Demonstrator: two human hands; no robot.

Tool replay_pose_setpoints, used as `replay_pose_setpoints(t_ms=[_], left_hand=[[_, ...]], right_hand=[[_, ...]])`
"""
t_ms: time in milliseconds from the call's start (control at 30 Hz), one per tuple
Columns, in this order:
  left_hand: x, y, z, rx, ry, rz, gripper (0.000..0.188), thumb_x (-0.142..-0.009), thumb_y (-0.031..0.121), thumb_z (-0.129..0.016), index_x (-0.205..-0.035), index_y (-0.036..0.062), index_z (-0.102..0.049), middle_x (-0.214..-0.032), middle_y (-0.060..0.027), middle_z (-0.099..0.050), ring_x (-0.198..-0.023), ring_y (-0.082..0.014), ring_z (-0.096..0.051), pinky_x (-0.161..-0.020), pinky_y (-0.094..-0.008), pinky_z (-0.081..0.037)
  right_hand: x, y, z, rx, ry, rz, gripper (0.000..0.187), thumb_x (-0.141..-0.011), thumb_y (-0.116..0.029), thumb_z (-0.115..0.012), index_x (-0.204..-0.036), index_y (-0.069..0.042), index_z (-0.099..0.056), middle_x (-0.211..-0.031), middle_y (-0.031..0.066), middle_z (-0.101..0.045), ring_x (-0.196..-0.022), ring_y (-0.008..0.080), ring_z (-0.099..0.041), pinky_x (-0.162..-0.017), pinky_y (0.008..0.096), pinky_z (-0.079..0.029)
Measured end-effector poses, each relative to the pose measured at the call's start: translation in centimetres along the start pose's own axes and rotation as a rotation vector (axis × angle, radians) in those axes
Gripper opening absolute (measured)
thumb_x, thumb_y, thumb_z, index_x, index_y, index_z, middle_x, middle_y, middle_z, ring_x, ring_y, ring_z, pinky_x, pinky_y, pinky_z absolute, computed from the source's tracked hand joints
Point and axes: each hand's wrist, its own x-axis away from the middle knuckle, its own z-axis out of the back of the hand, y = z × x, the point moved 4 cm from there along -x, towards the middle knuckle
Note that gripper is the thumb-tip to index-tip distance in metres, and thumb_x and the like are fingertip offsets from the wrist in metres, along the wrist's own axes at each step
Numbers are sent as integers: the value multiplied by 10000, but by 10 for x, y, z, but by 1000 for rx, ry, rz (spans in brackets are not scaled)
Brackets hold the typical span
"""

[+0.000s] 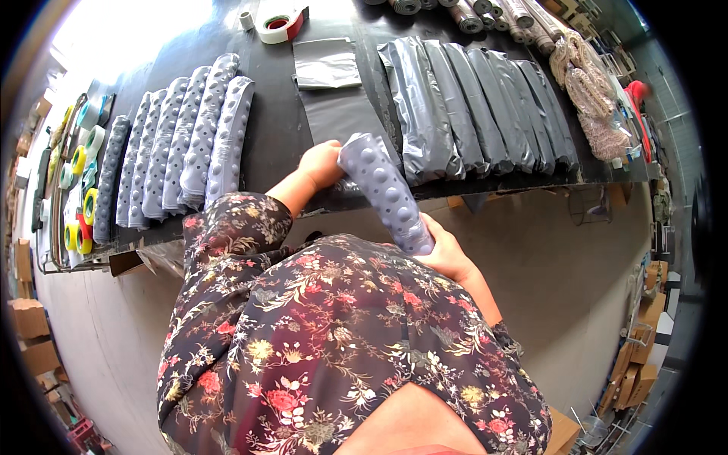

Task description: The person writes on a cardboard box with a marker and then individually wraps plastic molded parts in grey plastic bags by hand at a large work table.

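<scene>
A grey-blue rolled bubble-textured mat (384,193) is held tilted in front of me at the table's near edge. My right hand (447,254) is closed around its lower end. My left hand (322,163) is closed at the near end of a flat dark grey plastic bag (341,117), right beside the mat's upper end. Its fingertips are partly hidden, but they appear to pinch the bag's edge. Near the bag's far end lies a lighter silvery grey patch (327,64).
Several similar rolled mats (174,140) lie at the left of the black table (265,114). Several filled grey bags (470,114) lie in a row at the right. Tape rolls (279,26) stand at the back, others (83,216) at the left edge. Netted bundles (588,91) lie far right.
</scene>
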Motion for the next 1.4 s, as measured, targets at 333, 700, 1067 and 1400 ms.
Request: replay_pose_setpoints(t_ms=[333, 700, 1067, 1400], left_hand=[[15, 17, 22, 323, 500, -139, 121, -804, 146, -683, -881, 57, -707, -844, -83, -633, -803, -298, -627, -739, -356, -510], [22, 3, -12, 623, 700, 281, 754, -805, 321, -742, -1336, -55, -360, -1287, -238, -470, -1179, -338, -469, -1039, -417, -355], [20, 1, -35, 672, 130, 315, 523, -901, 467, -530, -929, -42, -650, -736, -167, -644, -609, -247, -618, -598, -356, -504], [41, 45, 16, 257, -2, 179, 389, -906, 364, -466, -919, 44, -686, -982, -217, -664, -971, -395, -618, -883, -469, -475]], right_hand=[[-4, 15, 9, 227, -142, -59, 788, -641, -196, -749, -1347, -26, -442, -1213, 137, -605, -1096, 233, -593, -973, 330, -442], [-12, 1, 7, -730, -406, -281, 697, -675, -139, -730, -1300, 9, -459, -1134, 100, -608, -1015, 180, -600, -919, 313, -482], [-24, -14, -7, -582, -397, -210, 632, -699, -190, -769, -1242, -4, -505, -1080, 43, -612, -970, 133, -585, -874, 291, -485], [-23, -22, -1, -570, -317, -240, 580, -723, -122, -737, -1241, 1, -505, -1049, 62, -630, -925, 157, -619, -855, 315, -506]])
